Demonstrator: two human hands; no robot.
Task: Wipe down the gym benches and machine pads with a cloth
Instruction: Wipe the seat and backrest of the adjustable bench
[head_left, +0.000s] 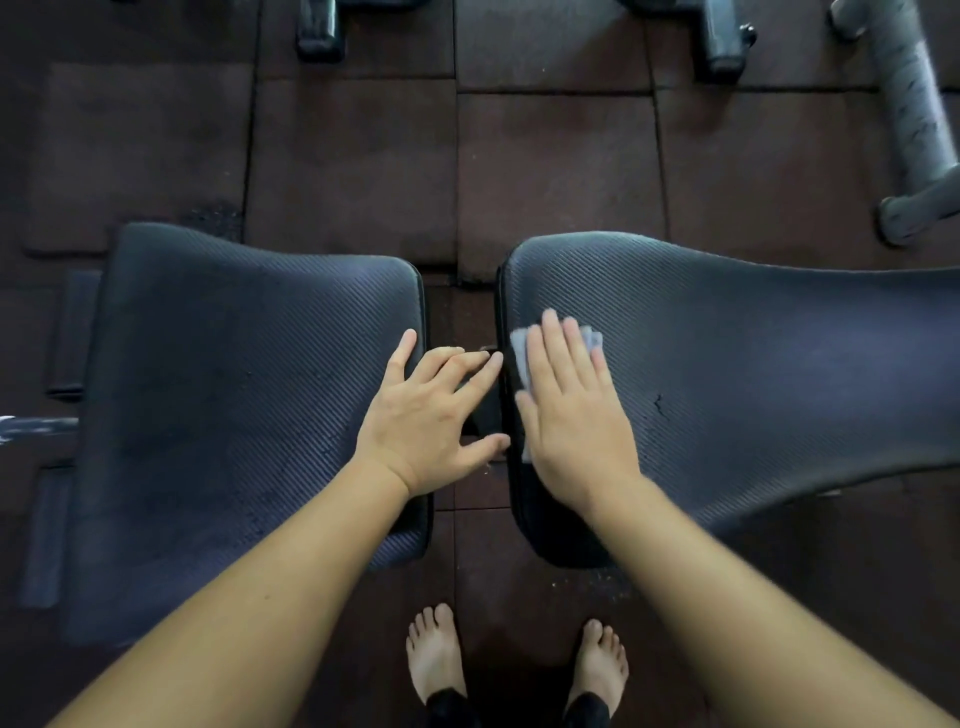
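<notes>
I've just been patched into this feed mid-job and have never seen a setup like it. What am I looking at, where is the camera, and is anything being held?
There is no machine here: a person works with bare hands. The one picture comes from a camera on their head, looking down, so the arms enter from below. A left pad and a right pad, dark and ribbed, sit side by side with a gap between them. The right hand presses a pale cloth flat on the right pad near its inner edge, fingers straight. The left hand rests spread on the left pad's edge, reaching over the gap, holding nothing.
</notes>
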